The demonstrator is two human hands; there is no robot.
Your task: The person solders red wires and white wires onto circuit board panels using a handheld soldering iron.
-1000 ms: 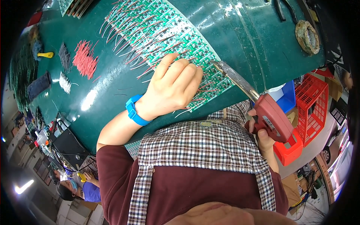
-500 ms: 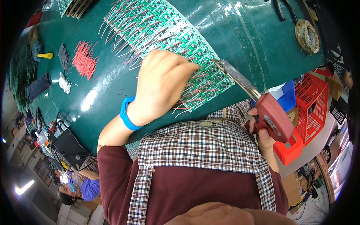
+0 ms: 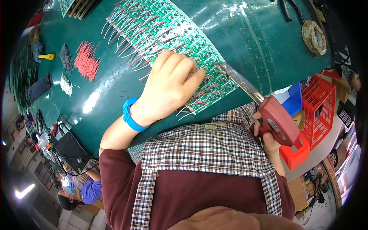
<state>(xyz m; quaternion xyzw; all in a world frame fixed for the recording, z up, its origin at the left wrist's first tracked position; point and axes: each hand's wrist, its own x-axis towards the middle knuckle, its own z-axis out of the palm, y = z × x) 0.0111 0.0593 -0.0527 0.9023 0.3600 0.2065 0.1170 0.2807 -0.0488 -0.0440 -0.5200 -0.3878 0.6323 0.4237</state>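
A green circuit board panel [image 3: 184, 32] lies on the table, with rows of red and white wires soldered along it. Above its near half is my left hand [image 3: 170, 84], wearing a blue wristband [image 3: 130, 115]. Its thumb and forefinger are pinched together on a thin wire [image 3: 201, 70], mostly hidden by the fingers. My right hand [image 3: 270, 142] grips the red handle of a soldering gun [image 3: 278, 119]. The gun's metal tip reaches over the board's right edge, just right of my left fingertips; whether it touches the board I cannot tell.
Piles of red wires [image 3: 87, 61], dark wires [image 3: 66, 59] and white wires [image 3: 66, 85] lie left on the green table [image 3: 111, 82]. A phone [image 3: 40, 88] is farther left. At the right are a solder roll [image 3: 313, 38], a blue bin [image 3: 293, 100] and red crates [image 3: 318, 111]. A co-worker [image 3: 82, 191] sits lower left.
My left hand has turned and shifted slightly right, its fingertips nearer the gun's tip. The soldering gun has moved slightly left. The co-worker's head has moved a little.
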